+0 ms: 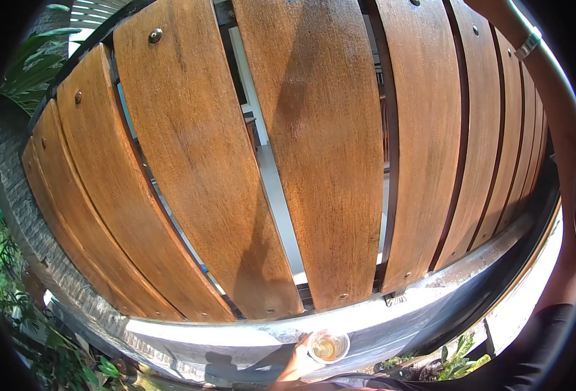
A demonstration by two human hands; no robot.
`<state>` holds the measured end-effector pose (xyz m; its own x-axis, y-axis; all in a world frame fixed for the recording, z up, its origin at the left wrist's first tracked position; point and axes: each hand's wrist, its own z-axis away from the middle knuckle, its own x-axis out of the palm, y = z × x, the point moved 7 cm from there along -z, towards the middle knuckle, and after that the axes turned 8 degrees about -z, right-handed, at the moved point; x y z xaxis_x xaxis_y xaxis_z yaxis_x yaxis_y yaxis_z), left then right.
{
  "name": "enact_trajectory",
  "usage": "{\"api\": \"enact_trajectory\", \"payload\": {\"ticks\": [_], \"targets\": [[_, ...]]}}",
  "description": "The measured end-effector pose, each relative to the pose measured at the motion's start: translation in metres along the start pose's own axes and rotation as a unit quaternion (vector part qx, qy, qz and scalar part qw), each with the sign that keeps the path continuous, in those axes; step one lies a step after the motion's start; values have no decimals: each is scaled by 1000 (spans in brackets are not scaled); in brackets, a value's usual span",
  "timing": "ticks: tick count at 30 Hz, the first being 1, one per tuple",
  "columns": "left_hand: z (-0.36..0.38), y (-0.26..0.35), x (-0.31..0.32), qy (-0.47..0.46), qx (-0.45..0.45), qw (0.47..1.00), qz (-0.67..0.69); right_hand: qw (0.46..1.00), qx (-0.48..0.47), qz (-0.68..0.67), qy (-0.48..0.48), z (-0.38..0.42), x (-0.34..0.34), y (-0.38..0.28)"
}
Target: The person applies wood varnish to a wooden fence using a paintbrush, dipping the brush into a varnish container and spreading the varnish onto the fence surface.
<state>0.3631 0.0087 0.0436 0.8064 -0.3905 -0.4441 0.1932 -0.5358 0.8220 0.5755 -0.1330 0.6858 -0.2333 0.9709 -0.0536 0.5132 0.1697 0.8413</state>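
Observation:
My left hand (299,358) is wrapped round a clear cup (329,347) at the bottom of the view. A little pale yellow liquid lies in the cup. The cup is held low, in front of the pale ledge (223,333) below the wooden slats. At the top right, my right hand (493,9) reaches up by the glossy brown slats (424,130). Its fingers are cut off by the frame edge, so whatever it may hold is hidden. A light-coloured band (529,43) circles the right wrist.
Upright slats, fixed with round-headed bolts (155,35), form a fence with narrow gaps. A rough stone pillar (24,189) stands at the left. Green plants (37,68) grow beside it and below the ledge. Shadows fall across the wood.

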Motion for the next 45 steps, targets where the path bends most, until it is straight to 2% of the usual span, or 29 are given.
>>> {"api": "enact_trajectory", "payload": {"ticks": [2,3,5,6,8,10,12,14,16,18,19,21,23,26,28,30,31,32,35,37,39,40,42,43,45], "targets": [[0,3,-1,0,-1,1000,-9,995,20,-38,93,1,-7,13],[1,3,-1,1,-2,1000,-14,995,21,-38,92,3,-2,3],[-1,5,-1,3,0,1000,-25,981,145,-77,105,18,8,-11],[-1,5,1,9,4,1000,-17,963,210,-143,91,31,18,-14],[0,2,3,26,12,1000,7,968,236,-81,-1,49,21,-50],[1,-6,5,23,18,999,18,967,204,-153,-16,71,28,-75],[4,-11,6,14,18,999,29,934,266,-231,-55,82,31,-94],[2,-11,5,10,16,999,32,906,302,-271,-124,84,34,-96],[2,-9,4,6,13,999,30,902,302,-276,-138,76,31,-79],[0,-7,4,3,12,1000,27,923,281,-214,-155,71,36,-50],[0,-8,5,4,11,1000,25,918,271,-258,-132,75,38,-20],[0,-7,5,4,12,1000,26,934,339,-30,-103,22,18,-40],[1,-6,5,5,11,1000,25,970,227,-52,67,6,4,-1],[7,-6,5,8,10,1000,27,979,153,-41,128,-15,-2,18],[9,-5,4,11,8,1000,27,929,238,-212,190,-23,21,12],[12,-5,3,12,5,1000,26,942,228,-182,163,-23,39,-12],[12,-5,3,11,5,1000,26,947,261,-143,118,-21,43,-11],[11,-4,1,11,4,1000,27,969,208,-85,100,-22,41,-12],[14,-6,-2,12,2,1000,26,960,211,-100,151,0,21,12],[15,-8,-3,11,1,1000,27,966,208,-28,154,2,2,15],[14,-10,-3,8,0,1000,28,965,118,-139,187,-1,1,8],[14,-11,-3,6,0,1000,28,965,120,-139,185,-1,4,5],[12,-12,-2,3,0,1000,30,996,4,-83,28,-10,32,-27],[11,-12,-3,2,0,1000,31,995,33,-95,-26,-9,38,-48],[10,-14,-4,-1,3,999,33,987,-63,-134,-62,10,55,-74]]}}
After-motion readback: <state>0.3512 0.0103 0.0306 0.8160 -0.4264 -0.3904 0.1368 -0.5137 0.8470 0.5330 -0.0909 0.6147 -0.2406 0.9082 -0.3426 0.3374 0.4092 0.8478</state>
